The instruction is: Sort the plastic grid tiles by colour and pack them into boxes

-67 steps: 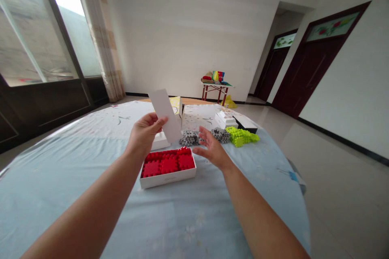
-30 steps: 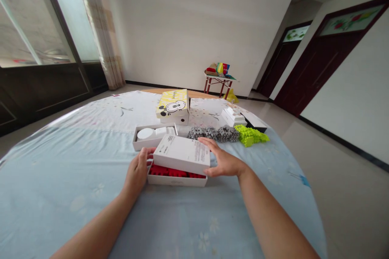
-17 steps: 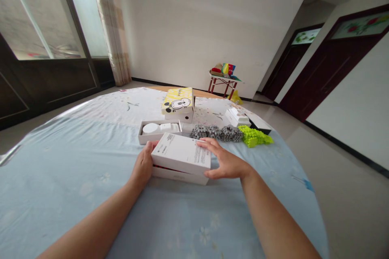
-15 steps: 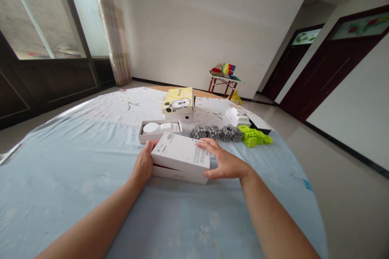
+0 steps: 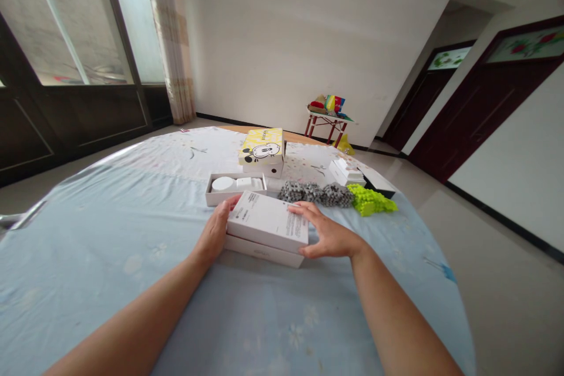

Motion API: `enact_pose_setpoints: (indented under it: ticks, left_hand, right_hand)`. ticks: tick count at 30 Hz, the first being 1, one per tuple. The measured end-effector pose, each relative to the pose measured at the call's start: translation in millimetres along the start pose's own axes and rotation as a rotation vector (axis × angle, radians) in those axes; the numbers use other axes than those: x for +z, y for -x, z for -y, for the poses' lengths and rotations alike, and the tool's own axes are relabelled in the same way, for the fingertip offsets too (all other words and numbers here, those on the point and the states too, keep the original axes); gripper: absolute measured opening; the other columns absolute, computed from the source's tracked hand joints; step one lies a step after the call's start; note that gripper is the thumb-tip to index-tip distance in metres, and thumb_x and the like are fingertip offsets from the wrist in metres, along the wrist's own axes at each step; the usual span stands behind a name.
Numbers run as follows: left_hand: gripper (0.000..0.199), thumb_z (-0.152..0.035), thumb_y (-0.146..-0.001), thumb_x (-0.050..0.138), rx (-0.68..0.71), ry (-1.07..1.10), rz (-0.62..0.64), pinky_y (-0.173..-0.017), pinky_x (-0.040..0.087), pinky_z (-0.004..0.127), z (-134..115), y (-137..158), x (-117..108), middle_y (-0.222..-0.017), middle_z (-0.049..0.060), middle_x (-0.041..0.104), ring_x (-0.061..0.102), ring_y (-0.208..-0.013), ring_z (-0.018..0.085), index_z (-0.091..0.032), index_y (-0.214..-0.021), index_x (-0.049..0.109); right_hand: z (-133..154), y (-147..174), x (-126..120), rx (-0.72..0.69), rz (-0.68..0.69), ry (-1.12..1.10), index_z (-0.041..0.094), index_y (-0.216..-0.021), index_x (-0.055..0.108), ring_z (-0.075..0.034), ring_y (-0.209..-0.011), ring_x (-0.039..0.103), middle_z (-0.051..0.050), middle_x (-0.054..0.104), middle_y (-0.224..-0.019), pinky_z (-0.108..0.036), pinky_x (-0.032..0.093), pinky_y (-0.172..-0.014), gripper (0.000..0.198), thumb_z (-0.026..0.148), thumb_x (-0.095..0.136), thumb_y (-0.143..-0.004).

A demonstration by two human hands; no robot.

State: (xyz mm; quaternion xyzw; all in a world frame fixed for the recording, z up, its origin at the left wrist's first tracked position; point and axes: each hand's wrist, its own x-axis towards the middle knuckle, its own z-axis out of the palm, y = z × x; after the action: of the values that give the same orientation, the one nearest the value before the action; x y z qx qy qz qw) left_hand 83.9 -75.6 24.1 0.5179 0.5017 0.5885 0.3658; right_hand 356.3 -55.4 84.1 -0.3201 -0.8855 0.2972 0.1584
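Note:
A white box lid (image 5: 268, 218) with small dark print sits on a white box base (image 5: 261, 251), covering its opening; the base's lower wall still shows along the front. My left hand (image 5: 215, 231) grips the left end of the lid, some fingertips hidden behind it. From the other side my right hand (image 5: 329, 235) holds the lid, thumb at the front right corner and fingers on the top. Just behind is an open white box (image 5: 213, 198) with a round white item (image 5: 224, 184) and a white block-shaped item (image 5: 249, 184) in it.
Grey knobbly pieces (image 5: 315, 193) and a lime-green knobbly piece (image 5: 371, 200) lie behind my right hand. A yellow-and-white cartoon box (image 5: 262, 150) stands farther back. White boxes (image 5: 346, 173) sit at the back right of the cloth-covered table (image 5: 110, 247).
The lid has come down level over the base, closing the dark tilted gap at the front left. Both hands stay on it, and the view has shifted slightly.

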Motion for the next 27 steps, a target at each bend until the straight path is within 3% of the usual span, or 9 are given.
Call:
enact_pose_setpoints:
  ticks: [4,7,16,23,27]
  left_hand:
    - [0.061,-0.056,-0.083,0.032,-0.014,0.089,0.096,-0.100,0.030,0.038,-1,0,2,-0.129,0.009,0.051,0.042,-0.121,0.027,-0.018,-0.129,0.046]
    - [0.059,-0.055,-0.083,0.033,-0.029,0.132,0.133,-0.102,0.029,0.036,1,-1,3,-0.128,0.007,0.052,0.040,-0.123,0.026,-0.019,-0.127,0.049]
    - [0.053,-0.051,-0.080,0.040,0.018,0.037,0.056,-0.105,0.023,0.034,15,-10,-4,-0.127,0.005,0.054,0.040,-0.123,0.026,-0.019,-0.118,0.058]
    - [0.058,-0.058,-0.076,0.043,-0.029,0.120,0.089,-0.098,0.033,0.036,11,-10,-2,-0.113,0.007,0.063,0.047,-0.116,0.029,-0.018,-0.112,0.061]
    - [0.065,-0.063,-0.075,0.039,-0.043,0.175,0.067,-0.093,0.038,0.039,8,-10,-3,-0.113,0.011,0.062,0.052,-0.109,0.029,-0.014,-0.111,0.061]
  right_hand:
    - [0,1,0,0.012,0.007,0.021,0.028,-0.135,0.032,-0.027,-0.130,0.024,-0.008,0.024,-0.137,-0.041,0.017,-0.108,0.086,0.031,0.071,-0.059]
    - [0,1,1,0.034,0.007,0.051,0.027,-0.135,0.031,-0.027,-0.129,0.024,-0.008,0.023,-0.138,-0.040,0.018,-0.107,0.088,0.030,0.071,-0.058]
    - [-2,-1,7,0.005,-0.025,0.028,0.026,-0.136,0.029,-0.025,-0.132,0.019,-0.008,0.020,-0.140,-0.037,0.016,-0.109,0.090,0.028,0.072,-0.057]
    - [-4,6,2,0.040,-0.107,-0.066,0.033,-0.140,0.012,-0.029,-0.135,0.008,-0.007,0.002,-0.148,-0.044,0.016,-0.108,0.116,0.046,0.079,-0.047]
    - [-8,9,6,0.079,-0.149,-0.121,0.033,-0.141,0.002,-0.028,-0.135,0.010,-0.007,0.001,-0.149,-0.045,0.018,-0.107,0.125,0.047,0.080,-0.044]
